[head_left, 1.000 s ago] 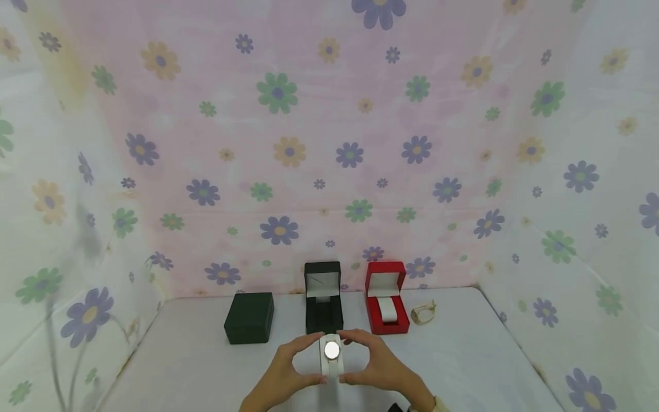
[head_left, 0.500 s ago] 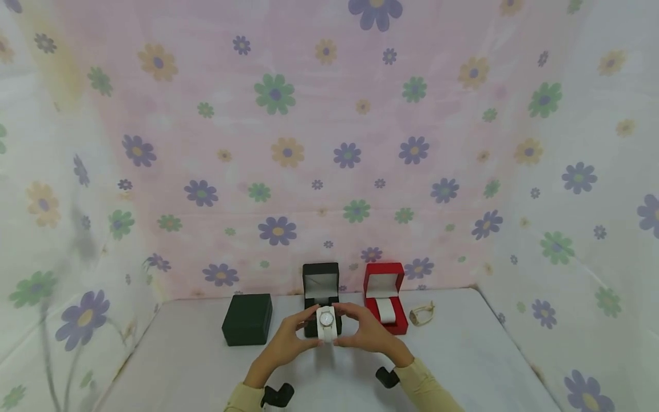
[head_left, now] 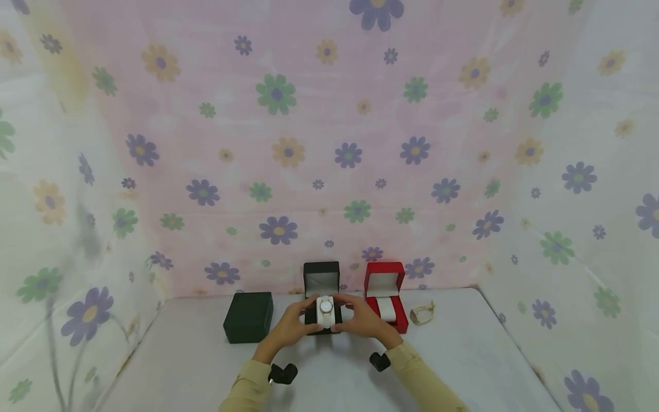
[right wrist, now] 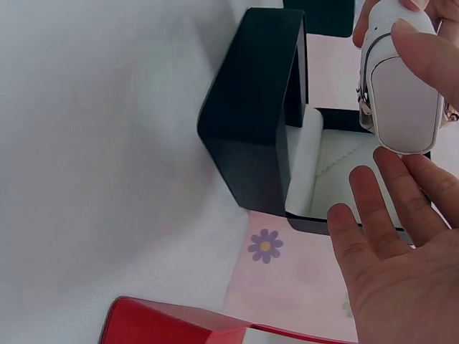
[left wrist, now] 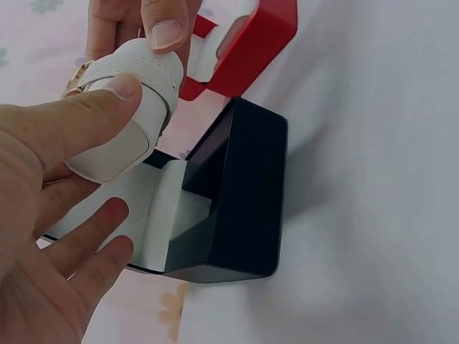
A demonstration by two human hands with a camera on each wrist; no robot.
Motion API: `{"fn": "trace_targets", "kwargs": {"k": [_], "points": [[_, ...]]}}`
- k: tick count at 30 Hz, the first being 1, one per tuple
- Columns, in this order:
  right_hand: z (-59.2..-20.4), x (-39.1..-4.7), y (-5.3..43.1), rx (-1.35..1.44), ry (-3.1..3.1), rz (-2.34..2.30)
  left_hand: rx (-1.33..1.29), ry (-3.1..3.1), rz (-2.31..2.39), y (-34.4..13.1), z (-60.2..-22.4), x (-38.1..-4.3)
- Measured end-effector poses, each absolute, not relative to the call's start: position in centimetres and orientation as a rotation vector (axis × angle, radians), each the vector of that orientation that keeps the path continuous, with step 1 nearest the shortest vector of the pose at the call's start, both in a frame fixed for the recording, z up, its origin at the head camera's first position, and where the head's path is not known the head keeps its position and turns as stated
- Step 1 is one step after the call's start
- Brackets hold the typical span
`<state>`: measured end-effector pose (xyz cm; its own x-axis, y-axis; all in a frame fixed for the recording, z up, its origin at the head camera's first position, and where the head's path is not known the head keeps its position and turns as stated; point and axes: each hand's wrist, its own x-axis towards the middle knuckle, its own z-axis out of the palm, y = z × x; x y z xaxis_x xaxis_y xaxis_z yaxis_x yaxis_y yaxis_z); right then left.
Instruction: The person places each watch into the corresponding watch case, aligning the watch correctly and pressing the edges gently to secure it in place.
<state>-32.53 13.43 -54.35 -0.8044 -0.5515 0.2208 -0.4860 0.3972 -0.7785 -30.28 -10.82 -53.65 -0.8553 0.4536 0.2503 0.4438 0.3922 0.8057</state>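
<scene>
A white-strapped wristwatch [head_left: 326, 307] is wrapped round a white watch cushion [left wrist: 118, 147]. My left hand [head_left: 292, 326] pinches its left side between thumb and fingers, and my right hand [head_left: 362, 318] pinches the right side. Both hold it above the open black watch box [head_left: 321, 280], overlapping the box's lower part in the head view. Each wrist view has the black box [left wrist: 251, 193] just beyond the cushion, its hollow showing inside. In the right wrist view the thumb lies on the cushion [right wrist: 407, 107] while the lower fingers are spread.
Right of the black box stands an open red watch box [head_left: 385, 280] with a white cushion [head_left: 386, 309] inside. A gold-coloured watch [head_left: 423, 313] lies farther right on the white tabletop [head_left: 473, 355]. On the left is a closed dark green box [head_left: 248, 318]. Flower-patterned cloth [head_left: 319, 166] hangs behind.
Both hands have carried the watch on its cushion away from the body, from in front of the black box to over it. The boxes and the gold-coloured watch have stayed put.
</scene>
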Motion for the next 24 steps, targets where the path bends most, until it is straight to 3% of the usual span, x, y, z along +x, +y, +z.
{"fn": "trace_targets", "kwargs": {"k": [24], "points": [[-55.9,-34.9,12.6,-0.859,2.537,-1.374,0.633,2.631,1.383,-11.0,-54.3,-32.5]]}}
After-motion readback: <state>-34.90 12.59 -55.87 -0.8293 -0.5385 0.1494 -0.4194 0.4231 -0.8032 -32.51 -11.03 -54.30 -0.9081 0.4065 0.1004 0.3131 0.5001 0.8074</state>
